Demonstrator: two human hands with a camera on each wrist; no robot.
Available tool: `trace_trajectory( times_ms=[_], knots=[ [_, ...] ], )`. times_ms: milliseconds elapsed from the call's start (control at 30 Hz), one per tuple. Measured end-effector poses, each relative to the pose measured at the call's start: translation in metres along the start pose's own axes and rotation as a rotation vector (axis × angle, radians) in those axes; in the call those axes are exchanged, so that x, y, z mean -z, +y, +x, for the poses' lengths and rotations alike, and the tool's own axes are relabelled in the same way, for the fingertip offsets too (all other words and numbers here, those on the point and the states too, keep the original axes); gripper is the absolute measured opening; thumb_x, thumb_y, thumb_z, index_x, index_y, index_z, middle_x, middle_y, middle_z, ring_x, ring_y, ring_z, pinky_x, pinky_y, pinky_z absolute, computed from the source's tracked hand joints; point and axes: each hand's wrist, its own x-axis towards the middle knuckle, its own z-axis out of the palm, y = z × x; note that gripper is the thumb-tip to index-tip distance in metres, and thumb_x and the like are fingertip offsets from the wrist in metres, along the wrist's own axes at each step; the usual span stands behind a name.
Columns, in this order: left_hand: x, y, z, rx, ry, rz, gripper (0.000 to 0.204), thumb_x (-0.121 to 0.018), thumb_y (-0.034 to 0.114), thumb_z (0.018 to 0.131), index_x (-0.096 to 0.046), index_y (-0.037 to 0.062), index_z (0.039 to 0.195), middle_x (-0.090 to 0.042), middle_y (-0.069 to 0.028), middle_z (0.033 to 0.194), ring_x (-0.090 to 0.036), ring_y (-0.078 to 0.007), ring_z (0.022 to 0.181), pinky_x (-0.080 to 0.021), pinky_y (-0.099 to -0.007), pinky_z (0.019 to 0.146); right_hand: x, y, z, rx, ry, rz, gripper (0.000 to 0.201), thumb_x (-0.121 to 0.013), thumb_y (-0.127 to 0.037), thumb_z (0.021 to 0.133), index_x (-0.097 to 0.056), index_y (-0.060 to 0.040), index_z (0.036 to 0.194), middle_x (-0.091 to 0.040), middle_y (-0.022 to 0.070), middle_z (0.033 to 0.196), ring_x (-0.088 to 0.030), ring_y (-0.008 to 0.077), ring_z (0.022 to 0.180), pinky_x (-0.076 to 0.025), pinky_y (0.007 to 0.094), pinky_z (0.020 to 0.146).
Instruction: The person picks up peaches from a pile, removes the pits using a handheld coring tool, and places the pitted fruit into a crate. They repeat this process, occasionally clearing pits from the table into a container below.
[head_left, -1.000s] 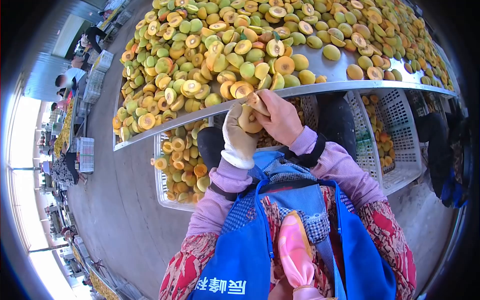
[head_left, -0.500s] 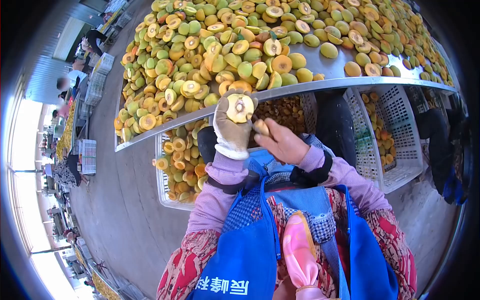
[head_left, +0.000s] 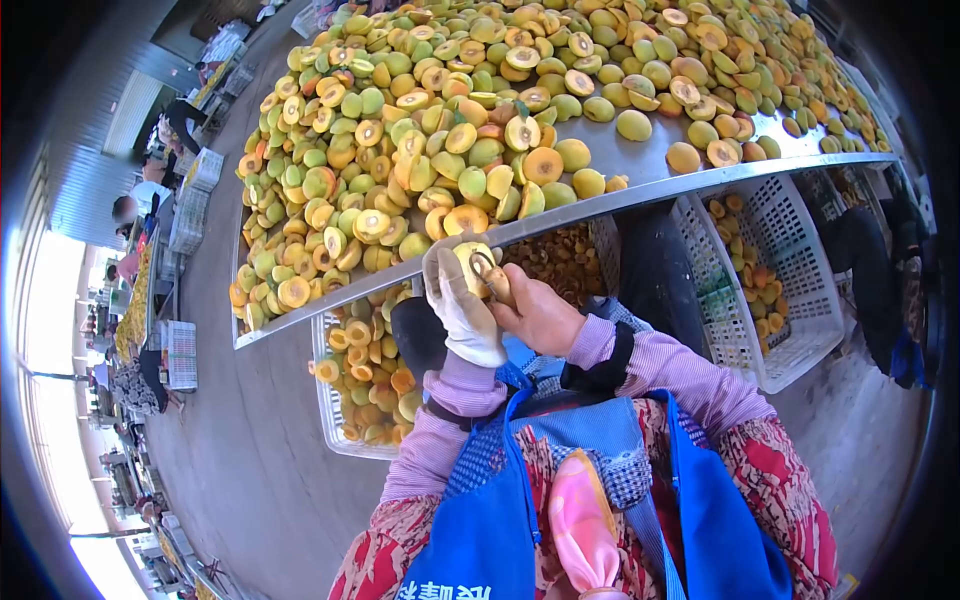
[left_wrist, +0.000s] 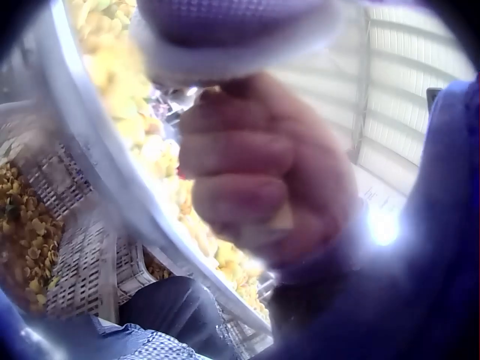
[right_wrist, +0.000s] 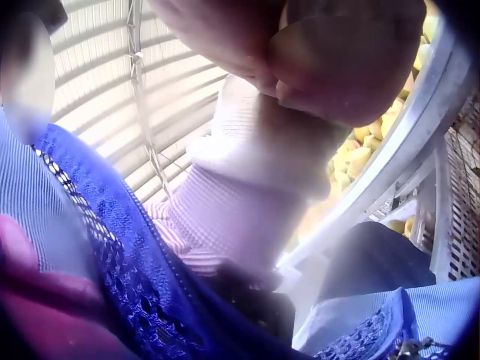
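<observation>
My left hand (head_left: 463,303), in a tan and white glove, grips a pale yellow peach half (head_left: 466,256) with its cut face toward me. In my bare right hand (head_left: 543,315) is a pitting tool (head_left: 498,284) with a short wooden handle and a curved metal loop. The loop lies at the centre of the cut face. Both hands meet just below the metal edge of the sorting table (head_left: 640,198). From the left wrist, the right hand's curled fingers (left_wrist: 240,161) fill the middle, blurred. From the right wrist, the left glove's cuff (right_wrist: 255,161) shows behind the right hand.
Heaped peach halves (head_left: 400,140) cover much of the table. Under it stand a white crate of peach halves (head_left: 365,370) at left, a bin of brown scraps (head_left: 560,255) in the middle, and a perforated white crate (head_left: 790,270) at right. Other people work along tables far left.
The left hand first held a peach half against the tool, then turned its cut face up while the right hand drew away. Now the right hand has brought the tool's loop onto that face.
</observation>
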Motion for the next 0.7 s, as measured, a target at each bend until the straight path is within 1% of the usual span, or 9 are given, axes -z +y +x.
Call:
trace_trajectory(
  times_ms=[67, 100, 133, 200, 300, 400, 533, 600, 700],
  knots=[
    [-0.001, -0.001, 0.001, -0.067, 0.014, 0.082, 0.039, -0.045, 0.039, 0.091, -0.049, 0.0031, 0.104, -0.057, -0.0114, 0.092, -0.06, -0.0221, 0.078, -0.052, -0.0329, 0.069, 0.005, 0.0, 0.0, -0.076, -0.102, 0.053, 0.032, -0.054, -0.022, 0.085, -0.036, 0.0011, 0.098, -0.056, 0.0283, 0.078, -0.055, 0.0452, 0.078, -0.044, 0.0467, 0.066],
    [0.0, 0.001, 0.0, -0.025, -0.028, 0.026, 0.038, -0.047, 0.038, 0.091, -0.048, 0.0036, 0.106, -0.056, -0.0112, 0.095, -0.059, -0.0235, 0.083, -0.051, -0.0346, 0.072, 0.007, 0.0, -0.001, -0.076, -0.099, 0.051, 0.032, -0.054, -0.022, 0.085, -0.036, 0.0011, 0.098, -0.056, 0.0283, 0.078, -0.055, 0.0452, 0.078, -0.044, 0.0467, 0.066],
    [-0.004, 0.002, 0.001, -0.024, -0.028, 0.024, 0.038, -0.047, 0.038, 0.091, -0.048, 0.0036, 0.106, -0.056, -0.0112, 0.095, -0.059, -0.0235, 0.083, -0.051, -0.0346, 0.072, 0.007, 0.001, -0.004, -0.021, -0.032, 0.027, 0.032, -0.055, -0.021, 0.084, -0.036, 0.0007, 0.098, -0.057, 0.0279, 0.078, -0.055, 0.0452, 0.078, -0.044, 0.0466, 0.065],
    [-0.012, 0.002, 0.002, 0.109, -0.018, -0.221, 0.038, -0.047, 0.037, 0.091, -0.047, 0.0038, 0.109, -0.055, -0.0117, 0.102, -0.058, -0.0252, 0.09, -0.05, -0.037, 0.076, 0.007, 0.0, -0.008, 0.032, 0.033, 0.0, 0.032, -0.055, -0.021, 0.084, -0.035, 0.0002, 0.098, -0.057, 0.0274, 0.078, -0.055, 0.0453, 0.077, -0.045, 0.0465, 0.065],
    [-0.014, 0.002, -0.002, 0.109, -0.05, -0.212, 0.041, -0.045, 0.038, 0.091, -0.046, 0.0034, 0.113, -0.053, -0.0125, 0.108, -0.056, -0.0271, 0.094, -0.049, -0.0386, 0.08, 0.011, -0.004, -0.007, 0.074, 0.134, -0.025, 0.032, -0.055, -0.019, 0.084, -0.035, 0.0007, 0.098, -0.056, 0.0277, 0.078, -0.055, 0.0456, 0.077, -0.044, 0.0466, 0.063],
    [-0.008, -0.003, -0.002, 0.137, -0.083, -0.214, 0.04, -0.043, 0.037, 0.092, -0.048, 0.0025, 0.111, -0.055, -0.0128, 0.107, -0.056, -0.028, 0.096, -0.048, -0.0391, 0.082, 0.014, -0.002, -0.009, 0.031, 0.058, -0.094, 0.032, -0.054, -0.017, 0.084, -0.034, 0.0014, 0.099, -0.056, 0.0278, 0.077, -0.055, 0.0459, 0.076, -0.044, 0.0466, 0.062],
    [-0.007, 0.009, -0.007, 0.211, 0.005, -0.284, 0.037, -0.04, 0.033, 0.092, -0.051, 0.0005, 0.106, -0.059, -0.0138, 0.102, -0.058, -0.0289, 0.094, -0.047, -0.0409, 0.084, 0.019, -0.004, -0.011, 0.096, -0.025, -0.097, 0.033, -0.054, -0.016, 0.083, -0.033, 0.0022, 0.101, -0.056, 0.0276, 0.076, -0.055, 0.0455, 0.076, -0.044, 0.0467, 0.062],
    [-0.002, 0.016, -0.003, 0.304, -0.081, -0.346, 0.036, -0.044, 0.035, 0.091, -0.052, 0.0016, 0.102, -0.059, -0.014, 0.097, -0.058, -0.0291, 0.089, -0.049, -0.041, 0.081, 0.021, -0.008, -0.014, 0.111, -0.053, -0.063, 0.033, -0.055, -0.015, 0.083, -0.034, 0.0023, 0.101, -0.057, 0.0274, 0.076, -0.055, 0.0454, 0.076, -0.045, 0.0465, 0.062],
    [-0.012, 0.026, -0.01, 0.25, -0.064, -0.188, 0.034, -0.042, 0.03, 0.091, -0.054, -0.0009, 0.099, -0.06, -0.0165, 0.093, -0.06, -0.0285, 0.082, -0.051, -0.0375, 0.075, 0.023, -0.008, -0.019, 0.075, -0.127, -0.072, 0.034, -0.055, -0.014, 0.082, -0.034, 0.0023, 0.102, -0.057, 0.0273, 0.076, -0.056, 0.045, 0.076, -0.045, 0.0461, 0.063]
  ],
)
